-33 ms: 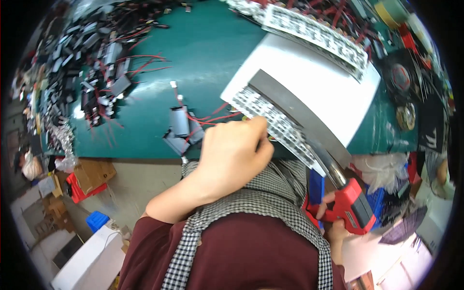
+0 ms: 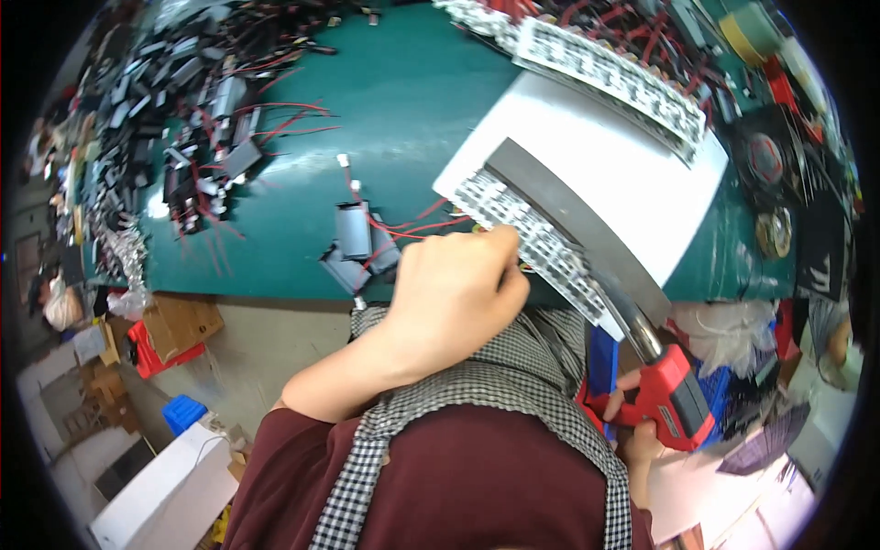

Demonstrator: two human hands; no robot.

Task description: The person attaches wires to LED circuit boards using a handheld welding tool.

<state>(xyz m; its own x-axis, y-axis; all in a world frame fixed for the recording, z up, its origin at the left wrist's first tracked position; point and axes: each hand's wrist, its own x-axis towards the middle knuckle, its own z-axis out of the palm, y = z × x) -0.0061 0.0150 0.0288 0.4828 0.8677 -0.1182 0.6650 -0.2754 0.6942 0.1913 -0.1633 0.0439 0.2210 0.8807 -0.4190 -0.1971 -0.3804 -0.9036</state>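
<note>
My right hand (image 2: 641, 434), low on the right, is wrapped round the grip of a red and black heat gun (image 2: 672, 396). Its metal nozzle slants up to the left, with the tip over the near end of a narrow white board strip (image 2: 525, 240) patterned in black and grey. Against the strip's near side rests my closed left hand (image 2: 458, 289), knuckles up. Its fingertips are hidden, so what they pinch cannot be made out. Red wires run from beside that hand to silver-grey battery cells (image 2: 353, 230) on the table. A dark flat bar (image 2: 577, 215) lies along the strip's far side.
Under the bar is a white sheet (image 2: 550, 119), with another patterned board (image 2: 610, 78) across its far end. Cells with red wires (image 2: 197, 119) are heaped at the left of the green table (image 2: 412, 101). A tape roll (image 2: 773, 235) and a dark fan-like unit (image 2: 764, 158) stand at right.
The table and what lies on it have shifted slightly right in view. Both hands keep nearly the same place relative to the strip and the heat gun.
</note>
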